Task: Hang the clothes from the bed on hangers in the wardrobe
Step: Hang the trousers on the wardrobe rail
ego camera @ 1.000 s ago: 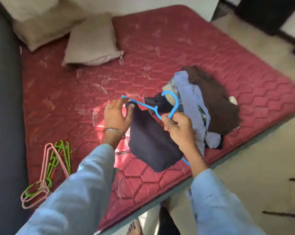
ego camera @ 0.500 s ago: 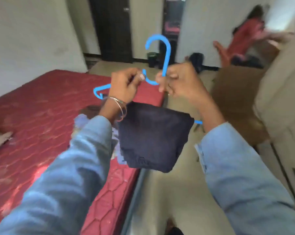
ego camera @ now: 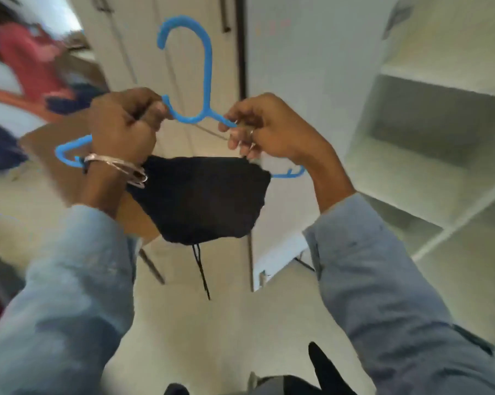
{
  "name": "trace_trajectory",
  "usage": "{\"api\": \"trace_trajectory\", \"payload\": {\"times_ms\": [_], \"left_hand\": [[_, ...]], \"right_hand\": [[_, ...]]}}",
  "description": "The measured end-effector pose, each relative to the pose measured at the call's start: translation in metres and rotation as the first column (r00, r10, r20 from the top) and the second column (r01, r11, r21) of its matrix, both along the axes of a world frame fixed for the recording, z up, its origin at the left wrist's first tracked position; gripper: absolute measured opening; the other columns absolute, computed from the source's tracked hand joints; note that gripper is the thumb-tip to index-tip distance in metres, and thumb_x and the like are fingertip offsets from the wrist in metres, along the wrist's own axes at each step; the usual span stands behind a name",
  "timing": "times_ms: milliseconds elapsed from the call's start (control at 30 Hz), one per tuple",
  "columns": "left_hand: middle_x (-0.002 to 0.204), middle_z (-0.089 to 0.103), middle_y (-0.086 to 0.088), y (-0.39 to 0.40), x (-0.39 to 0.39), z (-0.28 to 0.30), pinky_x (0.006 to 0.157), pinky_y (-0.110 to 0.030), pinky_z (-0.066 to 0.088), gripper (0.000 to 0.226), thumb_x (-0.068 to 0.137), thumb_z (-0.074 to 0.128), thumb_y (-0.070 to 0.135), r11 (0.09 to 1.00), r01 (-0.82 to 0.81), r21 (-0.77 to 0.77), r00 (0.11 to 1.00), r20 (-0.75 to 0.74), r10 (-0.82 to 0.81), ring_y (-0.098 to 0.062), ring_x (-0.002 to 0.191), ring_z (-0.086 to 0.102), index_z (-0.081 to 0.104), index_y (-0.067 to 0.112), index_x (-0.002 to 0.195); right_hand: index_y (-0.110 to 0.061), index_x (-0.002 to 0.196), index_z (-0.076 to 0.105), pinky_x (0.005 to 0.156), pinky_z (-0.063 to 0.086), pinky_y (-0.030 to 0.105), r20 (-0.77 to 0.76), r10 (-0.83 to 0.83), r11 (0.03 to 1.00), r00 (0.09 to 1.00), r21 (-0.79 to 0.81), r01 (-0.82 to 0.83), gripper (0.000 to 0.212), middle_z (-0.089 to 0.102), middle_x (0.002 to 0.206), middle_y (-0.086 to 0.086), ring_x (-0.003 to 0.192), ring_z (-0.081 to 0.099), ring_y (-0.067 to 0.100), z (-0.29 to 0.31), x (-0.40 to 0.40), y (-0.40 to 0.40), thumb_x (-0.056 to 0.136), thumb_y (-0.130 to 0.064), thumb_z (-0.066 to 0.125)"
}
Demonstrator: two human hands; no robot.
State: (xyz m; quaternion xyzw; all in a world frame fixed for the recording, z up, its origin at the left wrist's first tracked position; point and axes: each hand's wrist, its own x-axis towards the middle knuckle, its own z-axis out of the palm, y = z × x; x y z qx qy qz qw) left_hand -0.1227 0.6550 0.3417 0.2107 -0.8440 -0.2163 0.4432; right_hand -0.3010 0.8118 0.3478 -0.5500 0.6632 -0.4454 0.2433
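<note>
Closest to the camera, two light blue sleeves (ego camera: 69, 295) reach up and forward from the lower corners of the view, over a pale floor (ego camera: 212, 323). The left wrist carries silver bangles (ego camera: 118, 166). Just beyond them the left hand (ego camera: 124, 126) is curled into a fist around the left shoulder of a blue hanger (ego camera: 205, 109), its fingers closed tight on the plastic. The right hand (ego camera: 269, 129) pinches the right shoulder of the same hanger between thumb and bent fingers, with a ring showing on one finger. Between and below the two hands, a dark garment (ego camera: 203, 198) hangs folded over the hanger's lower bar, clear of the floor, with a thin dark cord (ego camera: 202, 272) dangling from its bottom edge. The ends of the hanger stick out past both wrists, and its hook stands upright above the hands, open toward the left.

Behind the hanger stand pale wardrobe doors (ego camera: 183, 52) with a dark vertical gap and long handles. To the right, an open wardrobe section shows white shelves (ego camera: 428, 155) set in tiers. On the far left, blurred, a person in red (ego camera: 32, 64) is beside something brown; details there cannot be made out
</note>
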Motion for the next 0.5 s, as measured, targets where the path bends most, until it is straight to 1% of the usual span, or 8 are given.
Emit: {"api": "trace_trajectory", "payload": {"times_ms": [33,100,167,267,300,333,400,500], "left_hand": [[0.059,0.058,0.018,0.0,-0.016,0.004,0.06,-0.025,0.04,0.02,0.083,0.054,0.027,0.999,0.039,-0.037,0.999,-0.004,-0.04,-0.003,0.057,0.049,0.071,0.017,0.083],[0.062,0.059,0.013,-0.002,-0.038,0.015,0.06,-0.03,0.041,0.015,0.084,0.056,0.029,0.992,0.097,-0.086,0.995,-0.017,-0.099,-0.013,0.058,0.051,0.071,0.027,0.086],[0.063,0.06,0.024,-0.006,-0.053,0.027,0.06,-0.03,0.043,0.023,0.086,0.055,0.033,0.988,0.123,-0.098,0.992,0.003,-0.124,-0.006,0.056,0.05,0.073,0.021,0.093],[0.062,0.057,0.031,-0.002,-0.066,0.042,0.056,-0.01,0.036,0.03,0.087,0.054,0.031,0.977,0.171,-0.13,0.985,0.057,-0.165,0.001,0.055,0.048,0.072,0.008,0.096],[0.062,0.057,0.032,0.0,-0.067,0.047,0.055,-0.01,0.035,0.029,0.088,0.054,0.03,0.972,0.182,-0.147,0.982,0.067,-0.174,0.001,0.055,0.048,0.072,0.007,0.096],[0.062,0.057,0.032,0.0,-0.068,0.05,0.055,-0.014,0.037,0.029,0.087,0.055,0.029,0.968,0.192,-0.163,0.981,0.059,-0.185,0.0,0.054,0.048,0.072,0.007,0.095],[0.064,0.057,0.034,-0.002,-0.068,0.055,0.056,-0.029,0.042,0.03,0.086,0.055,0.03,0.958,0.214,-0.192,0.977,0.043,-0.21,-0.004,0.054,0.048,0.072,0.006,0.093],[0.063,0.057,0.035,-0.004,-0.064,0.06,0.059,-0.036,0.045,0.031,0.085,0.055,0.031,0.947,0.253,-0.198,0.967,0.034,-0.251,-0.011,0.056,0.049,0.073,0.006,0.091]], "right_hand": [[-0.003,0.101,0.065,0.065,0.056,0.044,0.012,-0.014,1.0,1.0,-0.004,0.014,0.024,0.067,0.08,0.018,0.06,0.059,0.023,0.0,-0.008,0.009,0.09,0.01,0.047],[-0.004,0.101,0.063,0.067,0.057,0.049,0.062,-0.037,0.999,0.997,-0.026,0.038,0.023,0.063,0.075,0.016,0.06,0.058,0.023,0.0,-0.015,0.021,0.093,0.009,0.047],[-0.005,0.103,0.064,0.069,0.058,0.051,0.065,-0.084,0.994,0.994,-0.069,0.089,0.021,0.064,0.077,0.015,0.063,0.06,0.025,0.001,-0.018,0.026,0.094,0.006,0.048],[-0.006,0.108,0.065,0.068,0.059,0.049,0.033,-0.159,0.977,0.987,-0.137,0.163,0.021,0.068,0.081,0.015,0.065,0.063,0.023,0.003,-0.02,0.032,0.094,0.002,0.051],[-0.005,0.11,0.065,0.067,0.059,0.048,0.024,-0.183,0.972,0.983,-0.147,0.184,0.021,0.068,0.083,0.015,0.065,0.063,0.022,0.005,-0.02,0.033,0.094,0.001,0.052],[-0.004,0.111,0.065,0.066,0.058,0.048,0.019,-0.203,0.967,0.979,-0.154,0.204,0.022,0.068,0.083,0.015,0.064,0.063,0.021,0.007,-0.019,0.035,0.094,0.001,0.052],[-0.002,0.113,0.065,0.064,0.056,0.048,0.011,-0.237,0.957,0.972,-0.172,0.235,0.022,0.069,0.083,0.014,0.063,0.063,0.02,0.009,-0.014,0.038,0.094,0.0,0.053],[-0.003,0.112,0.066,0.059,0.053,0.041,0.01,-0.281,0.94,0.96,-0.197,0.277,0.022,0.07,0.083,0.013,0.063,0.061,0.019,0.012,-0.002,0.042,0.094,-0.001,0.054]]}}
